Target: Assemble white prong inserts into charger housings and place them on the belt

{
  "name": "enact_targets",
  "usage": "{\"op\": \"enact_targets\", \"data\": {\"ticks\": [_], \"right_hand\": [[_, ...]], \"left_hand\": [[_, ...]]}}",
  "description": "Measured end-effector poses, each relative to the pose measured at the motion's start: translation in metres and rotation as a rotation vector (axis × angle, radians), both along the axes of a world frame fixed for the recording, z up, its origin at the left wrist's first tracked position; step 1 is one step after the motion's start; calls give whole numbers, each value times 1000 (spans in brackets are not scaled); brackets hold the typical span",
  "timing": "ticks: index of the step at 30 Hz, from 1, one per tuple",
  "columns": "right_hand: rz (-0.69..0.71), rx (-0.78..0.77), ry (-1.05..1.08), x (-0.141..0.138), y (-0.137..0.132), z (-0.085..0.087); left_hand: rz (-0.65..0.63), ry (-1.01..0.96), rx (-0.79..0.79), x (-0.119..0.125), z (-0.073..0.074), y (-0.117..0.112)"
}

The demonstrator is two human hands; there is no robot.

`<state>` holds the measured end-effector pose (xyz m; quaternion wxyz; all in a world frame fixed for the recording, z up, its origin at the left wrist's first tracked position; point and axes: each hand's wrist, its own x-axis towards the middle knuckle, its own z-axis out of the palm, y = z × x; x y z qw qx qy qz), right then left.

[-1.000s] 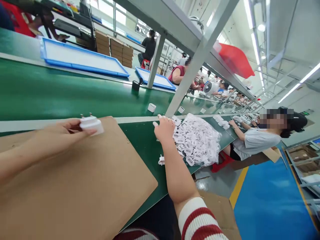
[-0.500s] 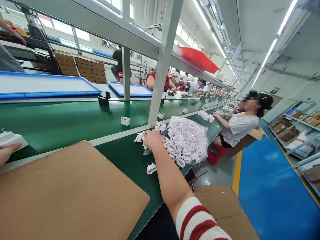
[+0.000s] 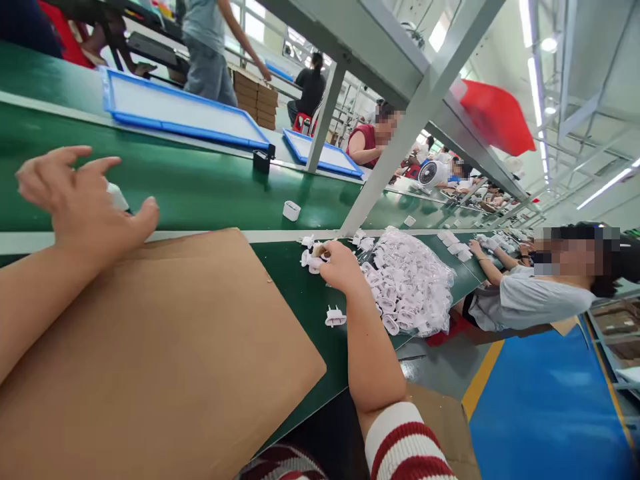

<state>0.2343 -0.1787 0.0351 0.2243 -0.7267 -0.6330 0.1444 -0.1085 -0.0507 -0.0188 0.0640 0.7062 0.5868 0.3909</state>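
Note:
My left hand (image 3: 83,203) hovers over the green conveyor belt (image 3: 200,193) at the left, fingers spread. A white charger body (image 3: 118,197) lies on the belt just behind it, mostly hidden by the fingers. My right hand (image 3: 341,265) is curled at the near edge of a clear bag of white plug parts (image 3: 413,283). Its fingers pinch a few white plug parts (image 3: 311,260). One loose plug part (image 3: 335,317) lies on the green table beside my right forearm. A brown cardboard sheet (image 3: 160,353) lies between my arms.
A white cap (image 3: 291,211) and a black block (image 3: 263,161) sit on the belt. Blue-rimmed trays (image 3: 175,110) lie beyond it. A grey post (image 3: 395,157) slants up from the table. A seated co-worker (image 3: 540,297) is at the right; others work farther along.
My left hand carried the white charger body out to the belt and has opened over it. My right hand drew back from the bag's top, now closed on plug parts.

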Motion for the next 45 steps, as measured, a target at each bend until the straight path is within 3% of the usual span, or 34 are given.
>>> {"op": "enact_targets", "data": {"ticks": [3, 6, 12, 17, 20, 25, 29, 32, 37, 39, 42, 45], "right_hand": [[26, 1, 290, -6, -1, -3], [91, -44, 498, -18, 5, -14], [249, -133, 656, -44, 19, -42], [165, -144, 792, -44, 21, -43], [174, -201, 900, -41, 22, -39], [182, -273, 1056, -46, 22, -37], [203, -264, 1088, -50, 18, -33], [222, -158, 987, -49, 14, -29], [171, 72, 690, -51, 7, -27], [214, 193, 500, -57, 2, -28], [373, 293, 216, -68, -7, -29], [498, 291, 48, -78, -14, -31]], "left_hand": [[27, -1, 151, 13, 5, -3], [-63, 76, 158, 28, 7, 6], [-329, 449, -154, 92, 29, 45], [-395, 436, -310, 147, 31, 70], [-390, 384, -350, 159, 24, 74], [-321, 280, -351, 151, 22, 69], [-314, 186, -317, 130, 28, 48], [-321, 116, -326, 104, 24, 11], [-543, -65, -321, 57, -3, -70], [-584, -86, -340, 48, -14, -94], [-605, -174, -411, 45, -23, -111], [-614, -221, -406, 47, -23, -110]]}}
